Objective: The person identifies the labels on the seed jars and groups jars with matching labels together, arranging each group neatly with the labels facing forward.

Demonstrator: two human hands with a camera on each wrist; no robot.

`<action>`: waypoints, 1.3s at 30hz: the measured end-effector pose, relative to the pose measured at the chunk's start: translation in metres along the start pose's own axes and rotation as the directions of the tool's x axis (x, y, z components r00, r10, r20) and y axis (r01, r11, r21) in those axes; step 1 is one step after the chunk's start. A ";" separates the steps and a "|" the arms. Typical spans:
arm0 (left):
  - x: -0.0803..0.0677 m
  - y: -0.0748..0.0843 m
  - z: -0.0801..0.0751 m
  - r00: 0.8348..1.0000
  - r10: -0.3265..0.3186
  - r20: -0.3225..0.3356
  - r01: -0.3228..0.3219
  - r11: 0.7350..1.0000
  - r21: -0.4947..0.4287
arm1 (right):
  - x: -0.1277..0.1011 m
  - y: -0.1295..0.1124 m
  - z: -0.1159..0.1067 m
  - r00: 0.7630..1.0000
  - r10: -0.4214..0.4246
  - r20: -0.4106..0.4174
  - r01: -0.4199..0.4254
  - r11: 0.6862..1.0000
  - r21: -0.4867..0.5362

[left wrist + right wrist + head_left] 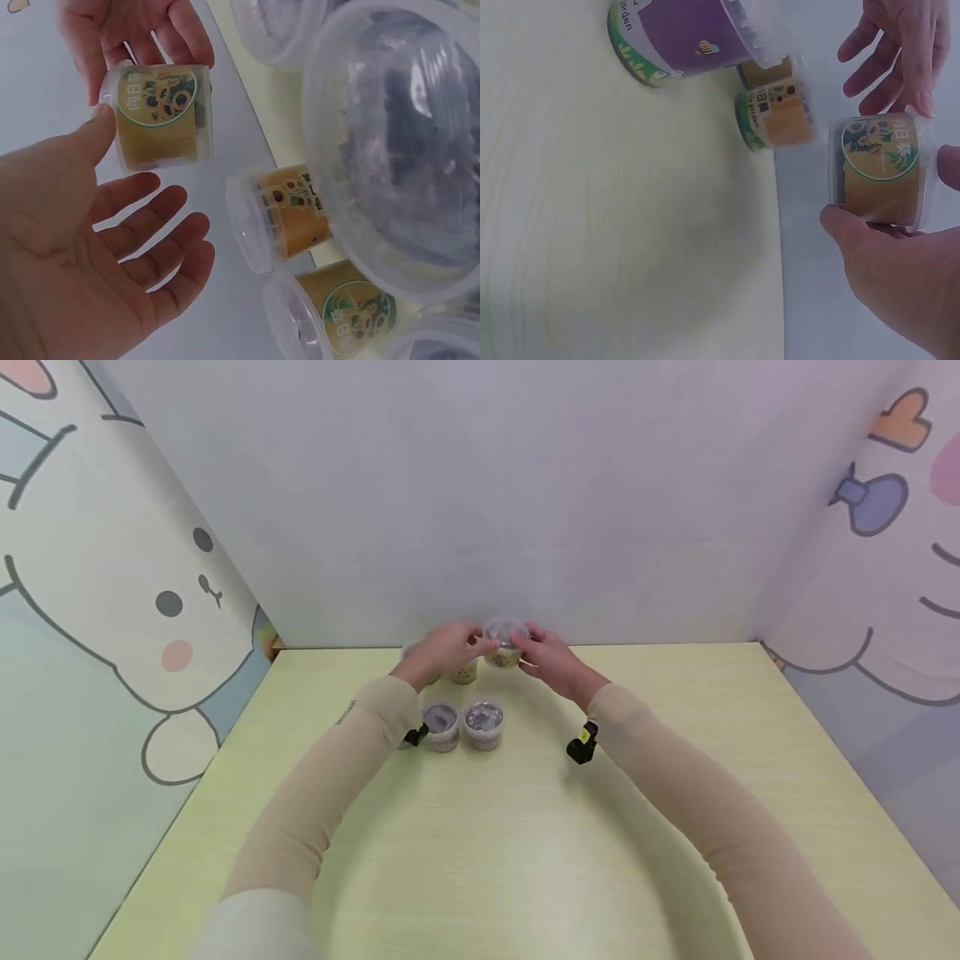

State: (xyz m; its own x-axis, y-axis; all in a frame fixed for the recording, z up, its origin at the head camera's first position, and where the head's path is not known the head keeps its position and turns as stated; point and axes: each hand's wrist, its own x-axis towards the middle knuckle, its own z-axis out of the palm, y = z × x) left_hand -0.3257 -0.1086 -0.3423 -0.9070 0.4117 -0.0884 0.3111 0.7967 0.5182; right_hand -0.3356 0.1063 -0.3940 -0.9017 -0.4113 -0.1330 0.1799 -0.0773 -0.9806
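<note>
Yellow-labelled clear lidded cup (503, 645)

The purple-labelled tub (694, 34) is cut off (top edge); its lid unseen.

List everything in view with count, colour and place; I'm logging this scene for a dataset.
Lifted cup: one, clear plastic with orange label, held above the table's far edge.
Orange-label cups: at least two, standing near the far edge.
Purple-label cups: two, clear lids, nearer row.
Table: one, pale yellow-green.
Backdrop panels: white with cartoon drawings, around the table.
Right hand: grips the lifted cup.
Left hand: fingers spread beside that cup, thumb touching it.
</note>
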 end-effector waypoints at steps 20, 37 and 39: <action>0.017 -0.017 0.028 0.995 -0.062 0.081 0.027 0.925 0.380 | 0.023 0.039 -0.004 0.995 0.070 -0.070 -0.072 0.997 -0.017; 0.018 -0.023 0.032 1.000 0.028 0.012 -0.031 0.890 0.454 | 0.020 0.039 -0.004 0.996 0.052 -0.068 -0.063 0.983 -0.172; 0.019 -0.023 0.032 0.999 0.039 0.002 -0.035 0.887 0.460 | 0.020 0.038 -0.004 0.996 0.054 -0.068 -0.066 0.981 -0.185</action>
State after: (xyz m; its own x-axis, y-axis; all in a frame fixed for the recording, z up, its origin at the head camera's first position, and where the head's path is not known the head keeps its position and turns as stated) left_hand -0.3407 -0.1054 -0.3834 -0.8936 0.4433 -0.0700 0.4387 0.8958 0.0717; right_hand -0.3481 0.0988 -0.4347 -0.9151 -0.3526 -0.1954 0.1631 0.1194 -0.9794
